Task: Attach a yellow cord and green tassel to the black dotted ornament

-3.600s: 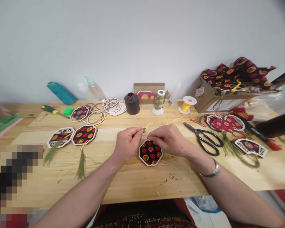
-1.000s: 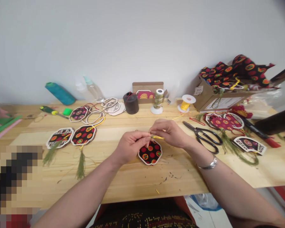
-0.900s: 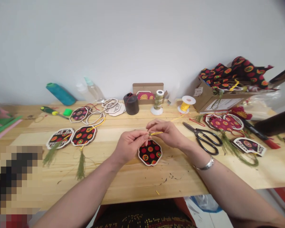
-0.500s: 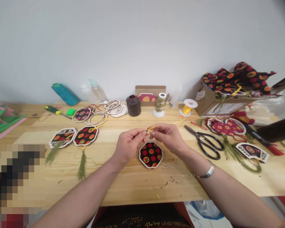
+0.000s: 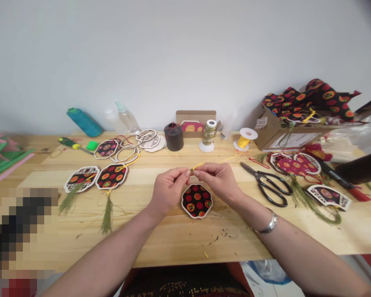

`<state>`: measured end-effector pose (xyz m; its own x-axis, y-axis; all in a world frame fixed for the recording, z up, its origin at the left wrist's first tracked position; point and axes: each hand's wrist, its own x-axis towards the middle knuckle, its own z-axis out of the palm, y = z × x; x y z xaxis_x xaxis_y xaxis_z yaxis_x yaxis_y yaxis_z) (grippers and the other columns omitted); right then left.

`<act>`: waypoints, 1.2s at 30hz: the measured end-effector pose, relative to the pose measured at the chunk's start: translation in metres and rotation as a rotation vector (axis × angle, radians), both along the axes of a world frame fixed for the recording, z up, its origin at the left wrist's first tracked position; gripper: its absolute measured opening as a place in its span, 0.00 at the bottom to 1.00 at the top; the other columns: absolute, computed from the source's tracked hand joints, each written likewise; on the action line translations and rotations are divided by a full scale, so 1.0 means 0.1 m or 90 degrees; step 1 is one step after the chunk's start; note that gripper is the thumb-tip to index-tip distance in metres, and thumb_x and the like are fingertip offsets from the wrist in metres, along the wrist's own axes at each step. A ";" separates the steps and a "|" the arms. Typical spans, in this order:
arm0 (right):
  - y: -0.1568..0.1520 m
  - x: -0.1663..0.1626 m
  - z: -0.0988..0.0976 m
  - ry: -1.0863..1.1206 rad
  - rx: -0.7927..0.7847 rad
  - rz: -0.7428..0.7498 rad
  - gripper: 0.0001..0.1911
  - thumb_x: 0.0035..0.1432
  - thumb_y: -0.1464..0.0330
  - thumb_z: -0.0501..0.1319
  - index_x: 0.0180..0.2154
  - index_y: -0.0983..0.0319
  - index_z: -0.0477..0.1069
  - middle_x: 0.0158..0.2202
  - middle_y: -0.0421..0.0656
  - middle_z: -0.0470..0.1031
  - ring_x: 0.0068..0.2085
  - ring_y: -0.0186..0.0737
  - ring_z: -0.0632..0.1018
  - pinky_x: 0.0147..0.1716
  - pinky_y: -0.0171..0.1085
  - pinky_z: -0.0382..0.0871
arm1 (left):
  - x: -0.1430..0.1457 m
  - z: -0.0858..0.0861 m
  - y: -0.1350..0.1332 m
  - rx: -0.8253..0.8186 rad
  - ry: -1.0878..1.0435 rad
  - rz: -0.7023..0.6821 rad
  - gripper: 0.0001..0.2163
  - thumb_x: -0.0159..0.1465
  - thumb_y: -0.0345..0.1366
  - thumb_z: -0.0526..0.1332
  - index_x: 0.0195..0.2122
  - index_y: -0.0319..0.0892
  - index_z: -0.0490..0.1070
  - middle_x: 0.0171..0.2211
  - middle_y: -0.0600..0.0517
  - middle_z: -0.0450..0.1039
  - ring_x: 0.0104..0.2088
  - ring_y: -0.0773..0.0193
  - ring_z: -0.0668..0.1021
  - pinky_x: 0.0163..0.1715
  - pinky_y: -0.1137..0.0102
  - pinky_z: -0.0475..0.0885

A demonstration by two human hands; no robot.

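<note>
Fingertips nearly meeting, just beyond the black patterned ornament (image 5: 197,202) lying flat on the wooden table (image 5: 160,243)! The left hand (image 5: 168,185) has thumb and finger pinched together on a small greenish knot (image 5: 192,170); the right hand (image 5: 221,179), thumb and finger closed too, pinches the yellow cord (image 5: 199,165) right beside it, above the ornament's far edge. Black-handled scissors (image 5: 267,185) sit to the ornament's right, a tasselled ornament (image 5: 112,176) well to its left.
</note>
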<state>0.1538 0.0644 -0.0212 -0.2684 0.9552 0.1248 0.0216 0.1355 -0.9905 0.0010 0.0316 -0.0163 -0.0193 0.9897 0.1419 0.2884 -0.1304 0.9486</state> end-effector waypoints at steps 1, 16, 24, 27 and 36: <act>0.00 0.00 0.00 0.005 -0.002 -0.010 0.05 0.47 0.67 0.67 0.26 0.61 0.79 0.28 0.42 0.80 0.30 0.37 0.77 0.31 0.36 0.72 | 0.01 0.01 -0.01 0.013 0.012 0.004 0.11 0.60 0.35 0.58 0.21 0.40 0.69 0.19 0.55 0.67 0.22 0.70 0.68 0.26 0.75 0.65; -0.02 -0.04 -0.04 0.080 -0.110 -0.026 0.05 0.45 0.66 0.68 0.26 0.60 0.79 0.28 0.41 0.80 0.30 0.36 0.77 0.36 0.37 0.71 | 0.03 0.02 -0.02 -0.009 -0.010 -0.007 0.11 0.60 0.35 0.57 0.20 0.40 0.69 0.18 0.56 0.66 0.21 0.71 0.67 0.23 0.75 0.64; -0.02 -0.03 -0.01 0.142 -0.155 0.017 0.07 0.44 0.64 0.69 0.25 0.60 0.78 0.25 0.39 0.78 0.28 0.33 0.75 0.34 0.35 0.70 | 0.01 -0.06 0.04 -0.186 -0.272 -0.060 0.08 0.56 0.39 0.63 0.29 0.38 0.76 0.20 0.55 0.68 0.16 0.76 0.60 0.16 0.75 0.52; -0.03 -0.03 0.02 0.133 -0.154 0.028 0.07 0.45 0.63 0.68 0.24 0.61 0.78 0.22 0.39 0.76 0.26 0.32 0.73 0.30 0.33 0.68 | 0.01 -0.05 0.05 -0.224 -0.326 -0.067 0.07 0.52 0.36 0.65 0.29 0.37 0.76 0.20 0.55 0.68 0.16 0.76 0.60 0.15 0.75 0.50; -0.02 -0.01 0.02 0.113 -0.136 0.027 0.09 0.46 0.62 0.67 0.27 0.61 0.79 0.22 0.39 0.76 0.24 0.31 0.71 0.24 0.31 0.65 | -0.01 0.00 0.05 -0.252 -0.414 -0.085 0.09 0.52 0.36 0.63 0.28 0.35 0.77 0.21 0.52 0.68 0.16 0.78 0.56 0.15 0.76 0.46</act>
